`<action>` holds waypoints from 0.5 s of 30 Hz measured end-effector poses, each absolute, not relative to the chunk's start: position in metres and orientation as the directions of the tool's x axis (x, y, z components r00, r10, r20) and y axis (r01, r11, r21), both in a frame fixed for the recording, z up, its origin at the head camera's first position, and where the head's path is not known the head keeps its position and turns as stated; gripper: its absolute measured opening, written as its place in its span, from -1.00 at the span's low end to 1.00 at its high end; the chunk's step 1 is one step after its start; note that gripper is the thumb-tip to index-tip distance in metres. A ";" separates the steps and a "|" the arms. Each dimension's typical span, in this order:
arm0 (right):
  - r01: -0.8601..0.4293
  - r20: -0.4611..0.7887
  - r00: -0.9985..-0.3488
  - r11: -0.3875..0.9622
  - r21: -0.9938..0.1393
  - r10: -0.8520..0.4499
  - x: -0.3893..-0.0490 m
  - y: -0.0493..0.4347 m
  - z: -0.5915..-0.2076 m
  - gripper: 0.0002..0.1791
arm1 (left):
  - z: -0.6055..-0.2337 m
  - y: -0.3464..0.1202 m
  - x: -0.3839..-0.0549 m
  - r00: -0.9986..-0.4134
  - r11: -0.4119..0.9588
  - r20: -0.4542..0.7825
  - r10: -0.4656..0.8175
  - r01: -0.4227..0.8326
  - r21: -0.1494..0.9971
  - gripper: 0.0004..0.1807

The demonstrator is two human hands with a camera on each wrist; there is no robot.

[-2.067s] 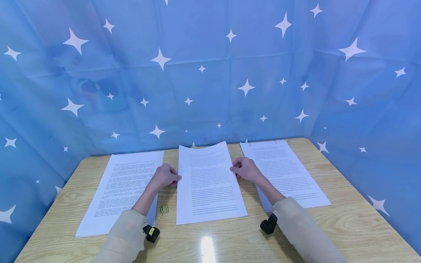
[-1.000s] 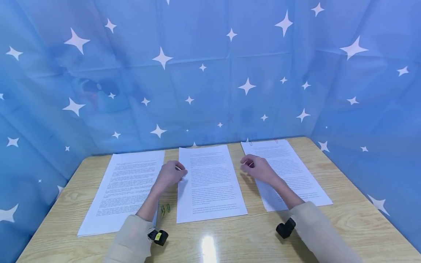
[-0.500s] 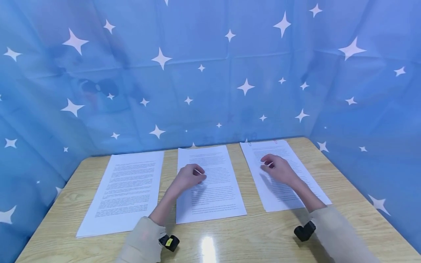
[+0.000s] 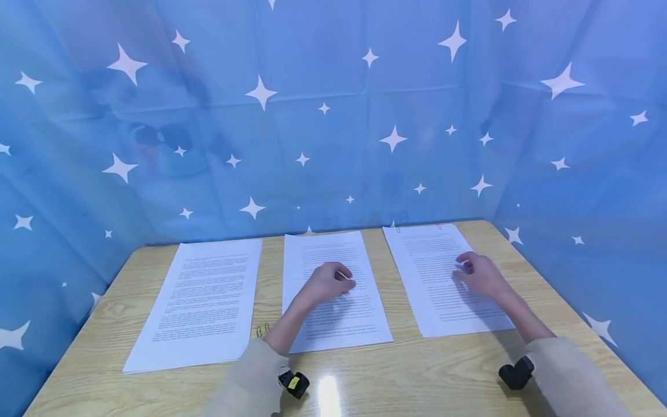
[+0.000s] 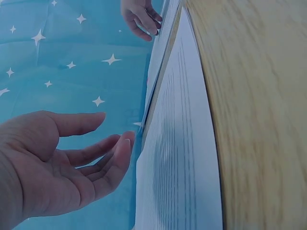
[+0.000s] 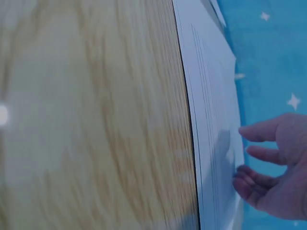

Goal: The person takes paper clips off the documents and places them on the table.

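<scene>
Three stacks of printed paper lie in a row. Over the middle stack [image 4: 339, 330] hovers my left hand [image 4: 328, 282], fingers loosely bent and holding nothing; the left wrist view shows a gap between its thumb and fingers. My right hand [image 4: 482, 275] is above the right stack [image 4: 417, 272], near its right edge, also holding nothing, its fingers [image 6: 264, 132] spread apart. Two paper clips, one bluish [image 4: 398, 230] and one reddish [image 4: 439, 226], sit on the top edge of that right stack. The left stack [image 4: 203, 301] lies untouched by either hand.
Loose greenish-yellow paper clips [image 4: 263, 330] lie on the wooden table [image 4: 406, 376] between the left and middle stacks, partly hidden by my left forearm. A blue curtain with white stars [image 4: 312, 133] hangs right behind the table's back edge.
Both hands have let go of the middle stack's sides, and its raised top edge now lies flat. Both have since moved to the right, the left over the middle stack, the right over the right stack.
</scene>
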State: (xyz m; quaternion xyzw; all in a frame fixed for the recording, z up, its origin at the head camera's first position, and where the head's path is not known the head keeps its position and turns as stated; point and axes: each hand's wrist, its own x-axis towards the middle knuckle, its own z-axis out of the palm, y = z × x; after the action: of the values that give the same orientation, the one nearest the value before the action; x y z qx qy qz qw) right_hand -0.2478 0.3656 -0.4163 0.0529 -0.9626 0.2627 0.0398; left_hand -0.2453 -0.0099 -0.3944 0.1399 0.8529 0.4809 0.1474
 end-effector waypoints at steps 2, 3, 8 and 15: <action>-0.078 0.074 -0.996 0.866 -0.493 -0.048 -0.245 0.373 -0.414 -0.52 | -0.394 -0.004 -0.244 -0.913 0.494 -0.119 0.390 0.099 0.864 -0.71; -0.064 0.065 -0.997 0.873 -0.483 -0.037 -0.244 0.376 -0.413 -0.50 | -0.393 0.000 -0.244 -0.911 0.491 -0.121 0.394 0.098 0.866 -0.71; 0.014 0.003 -1.000 0.901 -0.434 0.016 -0.241 0.391 -0.409 -0.38 | -0.390 0.014 -0.240 -0.907 0.490 -0.130 0.400 0.091 0.867 -0.72; 0.086 -0.061 -0.996 0.901 -0.426 0.067 -0.238 0.407 -0.410 -0.25 | -0.388 0.036 -0.239 -0.900 0.487 -0.155 0.407 0.071 0.871 -0.64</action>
State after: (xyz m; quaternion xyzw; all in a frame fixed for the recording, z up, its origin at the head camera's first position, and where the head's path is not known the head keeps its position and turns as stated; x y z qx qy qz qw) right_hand -0.2382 0.4071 -0.4097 -0.0393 -0.9746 0.2193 -0.0224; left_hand -0.2395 0.0359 -0.3875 0.1413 0.8446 0.4866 0.1729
